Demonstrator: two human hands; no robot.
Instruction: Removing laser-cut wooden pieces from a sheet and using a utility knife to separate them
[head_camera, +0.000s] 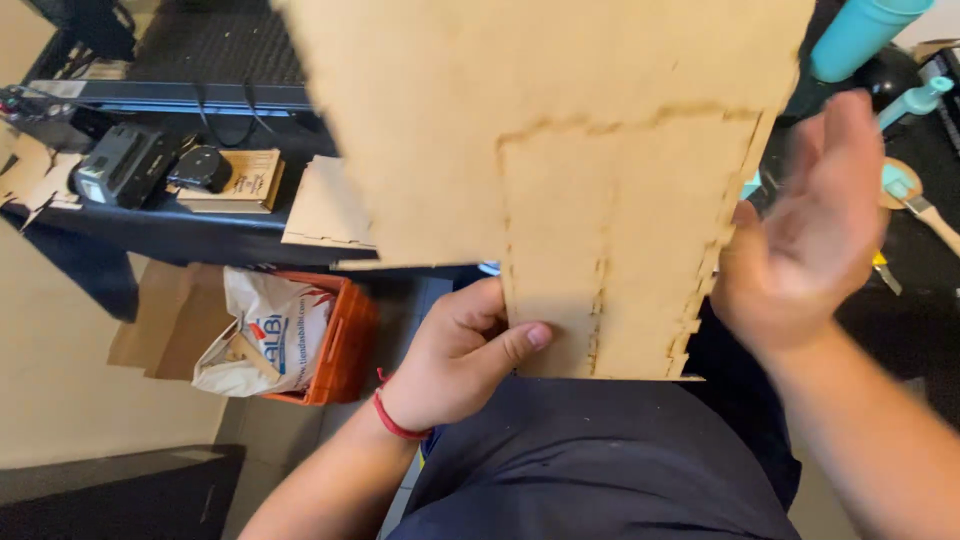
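Here I see my left hand (462, 355) pinching the bottom edge of the large tan laser-cut fibreboard sheet (560, 170) held up over my lap, while my right hand (805, 230), open and empty, steadies its notched side edge.

We see a pale tan fibreboard panel (560, 150) with darker brown scorched cut lines, a red cord bracelet (392, 420), an orange plastic crate (345, 345) holding a white bag (262, 340) with red and blue print, and a turquoise bottle (860, 35).
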